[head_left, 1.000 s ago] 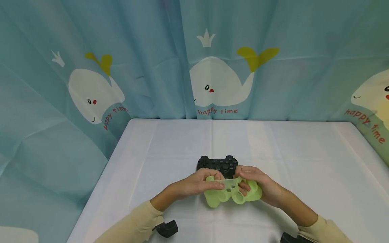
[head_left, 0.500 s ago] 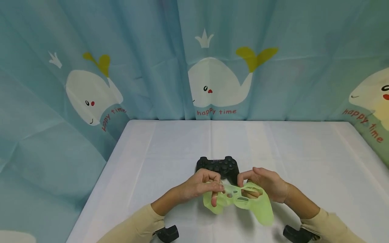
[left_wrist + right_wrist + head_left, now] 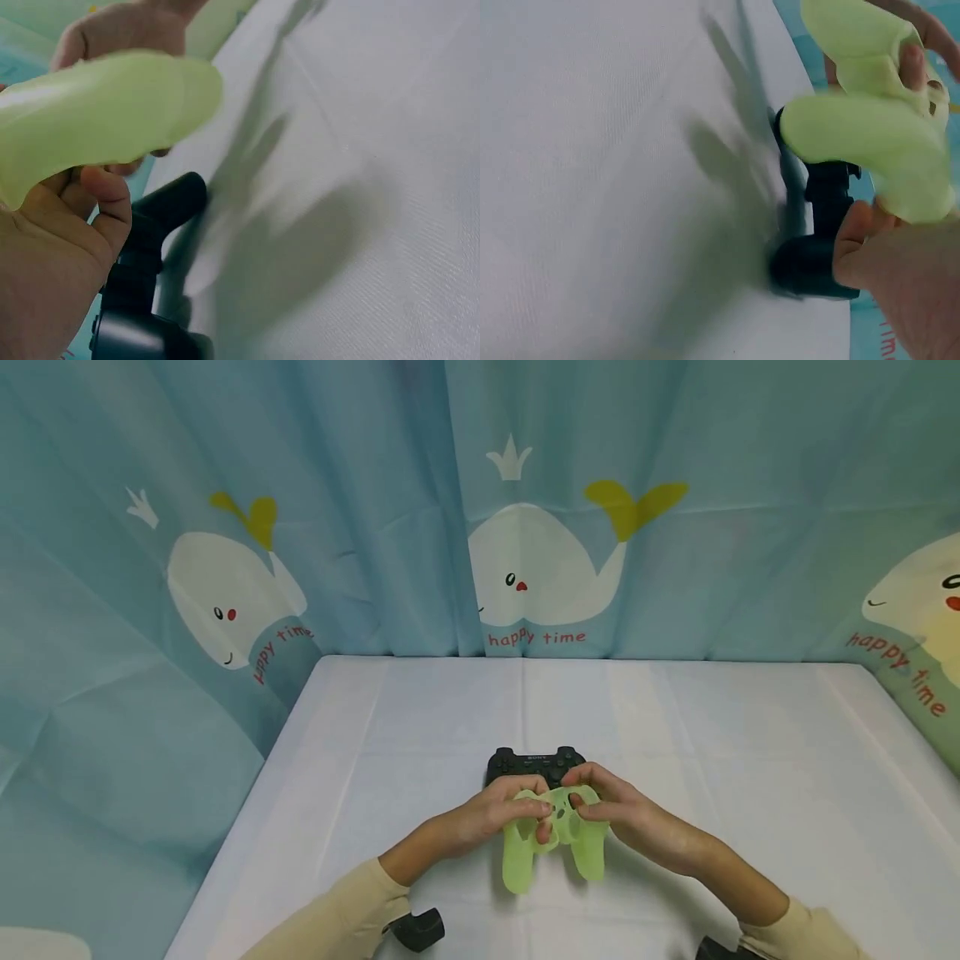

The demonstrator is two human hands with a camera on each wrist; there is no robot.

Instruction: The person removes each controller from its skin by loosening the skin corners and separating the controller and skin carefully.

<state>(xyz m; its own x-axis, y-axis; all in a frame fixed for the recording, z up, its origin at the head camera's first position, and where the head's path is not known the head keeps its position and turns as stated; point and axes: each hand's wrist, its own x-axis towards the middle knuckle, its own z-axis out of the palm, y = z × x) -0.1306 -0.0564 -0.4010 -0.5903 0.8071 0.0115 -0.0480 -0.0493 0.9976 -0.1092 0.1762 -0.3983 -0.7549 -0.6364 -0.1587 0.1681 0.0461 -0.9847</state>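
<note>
A pale green, soft-looking game controller cover is held up above the table, its two grip sleeves pointing toward the person. My left hand pinches its left half, thumb on the front and a fingertip poking through an opening. On the other side, my right hand holds the right half near the top edge, thumb at the round opening. Behind them a black game controller lies on the table, its lower part hidden by the hands and cover. In the right wrist view the cover's grip hangs over the table.
The table has a white cloth. A blue curtain with whale prints stands behind and along the sides. A dark strap-on device sits at the left wrist, another at the right.
The cover has been turned and its right half brought inward, so both grip sleeves now point toward the person. The right hand moved left, closer to the left hand. The black controller stays in place.
</note>
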